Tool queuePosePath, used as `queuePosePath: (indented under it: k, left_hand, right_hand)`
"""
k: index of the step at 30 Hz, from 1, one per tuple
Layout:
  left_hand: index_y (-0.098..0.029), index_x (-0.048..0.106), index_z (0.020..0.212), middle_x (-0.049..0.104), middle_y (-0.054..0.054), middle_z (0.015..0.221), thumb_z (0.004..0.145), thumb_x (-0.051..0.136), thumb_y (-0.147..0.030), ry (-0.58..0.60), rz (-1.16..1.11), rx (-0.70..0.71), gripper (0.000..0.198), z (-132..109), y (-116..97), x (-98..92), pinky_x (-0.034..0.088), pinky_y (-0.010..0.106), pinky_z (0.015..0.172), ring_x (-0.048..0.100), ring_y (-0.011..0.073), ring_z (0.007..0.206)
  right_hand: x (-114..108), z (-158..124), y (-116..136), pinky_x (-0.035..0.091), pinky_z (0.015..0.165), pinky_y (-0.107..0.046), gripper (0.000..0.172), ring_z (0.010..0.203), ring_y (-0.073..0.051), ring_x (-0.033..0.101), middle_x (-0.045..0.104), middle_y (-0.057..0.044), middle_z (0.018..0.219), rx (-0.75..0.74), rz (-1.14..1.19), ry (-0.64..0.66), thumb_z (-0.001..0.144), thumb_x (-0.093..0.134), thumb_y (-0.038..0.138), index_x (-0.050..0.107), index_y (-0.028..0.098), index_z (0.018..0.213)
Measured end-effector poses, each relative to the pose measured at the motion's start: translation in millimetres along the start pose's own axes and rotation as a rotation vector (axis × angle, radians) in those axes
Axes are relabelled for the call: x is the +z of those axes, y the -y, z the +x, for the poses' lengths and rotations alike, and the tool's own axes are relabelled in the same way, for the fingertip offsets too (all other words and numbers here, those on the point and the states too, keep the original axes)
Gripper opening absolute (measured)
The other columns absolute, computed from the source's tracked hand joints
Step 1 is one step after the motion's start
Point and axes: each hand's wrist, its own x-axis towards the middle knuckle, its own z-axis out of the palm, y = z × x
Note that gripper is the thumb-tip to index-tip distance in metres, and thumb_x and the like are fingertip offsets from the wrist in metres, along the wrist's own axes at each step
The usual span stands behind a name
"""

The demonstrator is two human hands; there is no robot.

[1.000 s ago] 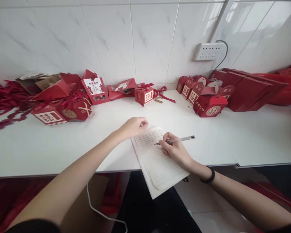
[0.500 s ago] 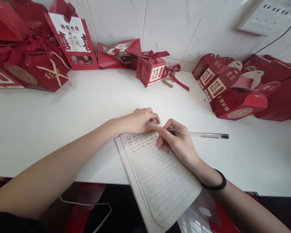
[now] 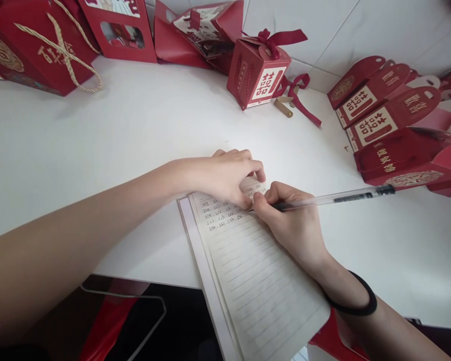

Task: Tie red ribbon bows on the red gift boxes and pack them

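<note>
White surface (image 3: 143,125): lined notebook (image 3: 263,291) lies partly on it, overhanging near edge; sm. red box (image 3: 244,65) w/ ribbon bow (image 3: 267,41) stands beyond, nr. wall (image 3: 300,30). L hand (image 3: 229,175), unclenched, fingers loosely bent, rests across notebook's top; R hand (image 3: 296,225), over page, grasps clear-barrelled pen (image 3: 346,197).

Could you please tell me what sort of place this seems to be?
It looks like an indoor workspace, perhaps a workroom or shop back room: red cardboard boxes with printed characters stand on a smooth white tabletop by a shiny white tiled wall, with a lined paper notebook nearby.
</note>
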Motion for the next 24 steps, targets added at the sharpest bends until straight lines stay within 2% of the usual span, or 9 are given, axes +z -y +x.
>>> queuePosePath:
  k: [9, 14, 24]
  left_hand:
    - [-0.028, 0.062, 0.097, 0.051, 0.001, 0.101, 0.059, 0.065, -0.031, -0.122, -0.154, 0.033, 0.038, 3.7, 5.7, 5.4, 0.038, 0.036, 0.088, 0.043, 0.0262, 0.106]
    - [-0.027, 0.061, 0.098, 0.051, 0.001, 0.1, 0.06, 0.065, -0.029, -0.121, -0.146, 0.013, 0.038, 4.4, 5.4, 5.8, 0.038, 0.037, 0.088, 0.043, 0.0264, 0.106]
    - [-0.025, 0.062, 0.094, 0.05, 0.001, 0.099, 0.062, 0.063, -0.031, -0.113, -0.173, -0.012, 0.033, 4.6, 4.0, 5.5, 0.038, 0.036, 0.088, 0.043, 0.0256, 0.106]
  right_hand:
    - [0.0, -0.5, 1.4, 0.02, 0.041, -0.022, 0.033, 0.046, -0.007, 0.025, 0.03, 0.005, 0.048, 0.019, -0.022, 0.039, 0.075, 0.055, 0.021, 0.032, 0.019, 0.051]
    - [-0.1, -1.1, 1.8, 0.021, 0.041, -0.022, 0.033, 0.045, -0.007, 0.026, 0.032, 0.005, 0.048, 0.042, 0.003, 0.024, 0.076, 0.055, 0.021, 0.033, 0.019, 0.051]
    - [0.1, -0.8, 2.6, 0.018, 0.04, -0.023, 0.035, 0.045, -0.007, 0.022, 0.027, 0.005, 0.048, 0.037, -0.011, 0.015, 0.075, 0.054, 0.017, 0.029, 0.019, 0.051]
